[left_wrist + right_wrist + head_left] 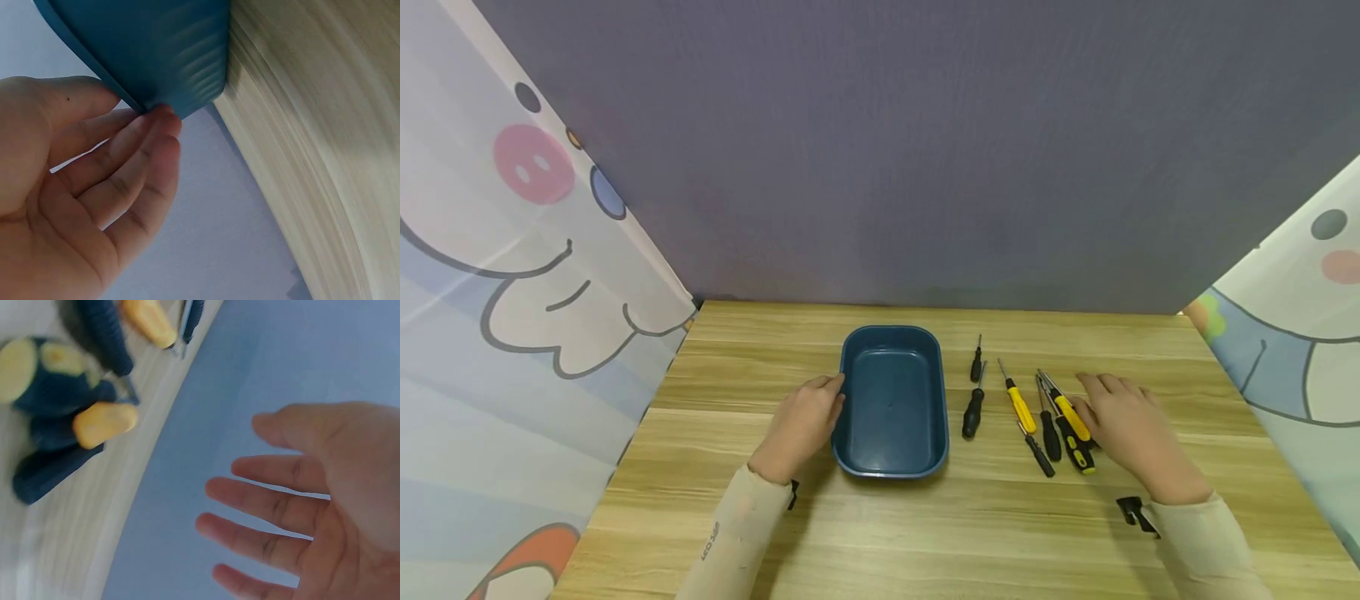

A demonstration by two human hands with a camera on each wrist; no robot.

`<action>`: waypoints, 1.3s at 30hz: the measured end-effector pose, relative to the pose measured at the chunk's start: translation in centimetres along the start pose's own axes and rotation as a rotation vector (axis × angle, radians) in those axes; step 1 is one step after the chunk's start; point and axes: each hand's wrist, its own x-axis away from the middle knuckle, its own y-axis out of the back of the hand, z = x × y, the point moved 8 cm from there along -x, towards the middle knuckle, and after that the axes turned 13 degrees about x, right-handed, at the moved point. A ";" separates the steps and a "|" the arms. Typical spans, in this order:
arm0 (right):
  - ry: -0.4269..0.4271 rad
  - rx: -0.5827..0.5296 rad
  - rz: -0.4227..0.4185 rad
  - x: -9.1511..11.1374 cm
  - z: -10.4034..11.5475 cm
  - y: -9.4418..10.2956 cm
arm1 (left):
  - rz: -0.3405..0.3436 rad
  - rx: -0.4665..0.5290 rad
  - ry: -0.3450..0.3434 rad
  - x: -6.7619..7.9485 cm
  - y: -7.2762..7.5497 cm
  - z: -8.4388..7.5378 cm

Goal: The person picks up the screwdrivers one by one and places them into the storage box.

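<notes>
A dark blue rectangular plastic bin [891, 477] stands on the wooden table, its inside bare. At its left rim, my left hand [803, 421] pinches the edge; in the left wrist view the thumb is at the rim and the fingertips [164, 119] lie against the outer wall. My right hand [1131, 429] hovers beside a cluster of screwdrivers, palm down, with its fingers spread and nothing held. Nearest to it are a yellow-handled screwdriver [1072, 419] and a thick black-and-yellow one [1077, 450]. The right wrist view shows the fingers apart from the handles [105, 424].
Left of the cluster lie a slim yellow screwdriver [1021, 408], a small black one [1037, 452] and another black one [1049, 435]. Two more black screwdrivers [973, 412] lie close to the bin's right side. A grey panel [917, 167] rises behind the table [925, 533].
</notes>
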 end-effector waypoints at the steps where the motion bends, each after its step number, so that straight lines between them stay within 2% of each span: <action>1: -0.003 -0.004 0.005 0.1 -0.3 -0.2 | -0.004 0.008 -0.002 0.0 0.0 0.1; 8: 0.042 -0.033 -0.034 0.8 -1.7 -1.2 | -0.014 0.038 -0.006 -0.2 0.2 0.2; 11: 0.029 -0.054 0.037 1.1 -2.2 -2.2 | -0.012 0.040 0.001 -0.2 0.2 0.2; 15: -0.006 -0.090 0.175 1.5 -2.8 -3.8 | -0.014 0.036 -0.002 -0.2 0.2 0.3; 18: -0.015 -0.117 0.227 1.6 -3.1 -4.6 | -0.010 0.034 -0.001 -0.2 0.2 0.3; 26: -0.036 -0.167 0.254 1.5 -3.5 -5.7 | 0.001 0.035 0.012 -0.3 0.1 0.4; 39: -0.067 -0.233 0.386 0.8 -4.2 -7.3 | 0.012 0.044 0.013 -0.3 0.1 0.3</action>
